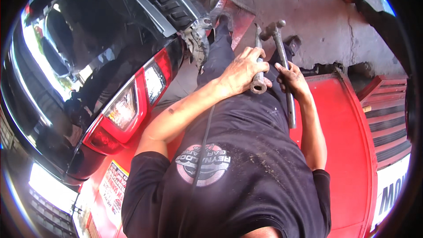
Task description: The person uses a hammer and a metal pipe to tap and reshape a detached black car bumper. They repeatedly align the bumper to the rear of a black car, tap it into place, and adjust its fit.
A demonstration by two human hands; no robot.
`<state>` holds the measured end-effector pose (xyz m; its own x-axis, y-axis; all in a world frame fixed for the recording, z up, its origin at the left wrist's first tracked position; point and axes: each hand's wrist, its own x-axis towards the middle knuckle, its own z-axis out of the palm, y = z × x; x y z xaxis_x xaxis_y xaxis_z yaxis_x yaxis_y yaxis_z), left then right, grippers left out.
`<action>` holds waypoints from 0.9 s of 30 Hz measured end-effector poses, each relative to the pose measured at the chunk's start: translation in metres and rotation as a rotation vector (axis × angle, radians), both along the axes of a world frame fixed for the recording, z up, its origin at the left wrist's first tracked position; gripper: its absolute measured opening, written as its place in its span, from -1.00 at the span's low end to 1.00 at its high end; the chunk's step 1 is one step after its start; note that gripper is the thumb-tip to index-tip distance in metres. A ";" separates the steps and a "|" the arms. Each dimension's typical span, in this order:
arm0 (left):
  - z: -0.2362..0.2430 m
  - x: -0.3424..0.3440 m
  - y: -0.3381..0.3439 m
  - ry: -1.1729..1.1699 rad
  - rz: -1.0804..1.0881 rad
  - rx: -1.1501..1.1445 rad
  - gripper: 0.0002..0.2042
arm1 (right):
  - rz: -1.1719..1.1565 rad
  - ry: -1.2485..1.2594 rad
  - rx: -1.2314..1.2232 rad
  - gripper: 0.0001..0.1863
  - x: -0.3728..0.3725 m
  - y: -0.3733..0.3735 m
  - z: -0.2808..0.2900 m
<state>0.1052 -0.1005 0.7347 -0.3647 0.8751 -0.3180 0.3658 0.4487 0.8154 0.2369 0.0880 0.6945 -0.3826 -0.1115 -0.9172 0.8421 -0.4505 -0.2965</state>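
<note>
My left hand [243, 69] is closed around a grey metal bar tool [258, 77]. Its far end tapers to a point, and the near end is round with a hole in it; its exact kind I cannot make out. In my right hand [294, 80] is a hammer [280, 46], gripped around the middle of its metal handle. The hammer's head points away from me, close beside the tapered end of the bar. Both tools are held above my lap, apart from the car.
At the left stands a black car body with a red and clear tail light [132, 105]. Torn grey material [196, 44] hangs at its corner near my left forearm. A red panel [337, 150] is behind me to the right, beside a red slatted frame [387, 123]. Another person's leg [379, 22] shows far right.
</note>
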 end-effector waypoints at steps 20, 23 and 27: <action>-0.056 0.033 -0.003 -0.294 0.087 -0.331 -0.55 | -0.448 -0.064 -0.276 -0.62 0.033 -0.041 -0.157; -0.056 0.018 -0.043 0.143 0.379 -0.443 -0.64 | -0.413 -0.085 -0.249 -0.64 0.040 -0.037 -0.178; -0.056 0.005 -0.094 0.514 0.553 -0.599 -0.45 | -0.369 -0.072 -0.218 -0.66 0.045 -0.022 -0.196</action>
<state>0.1100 -0.1941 0.6784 -0.8962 0.2822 -0.3422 0.2262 0.9544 0.1945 0.2816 0.0655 0.4989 -0.3691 -0.1728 -0.9132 0.6278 -0.7709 -0.1079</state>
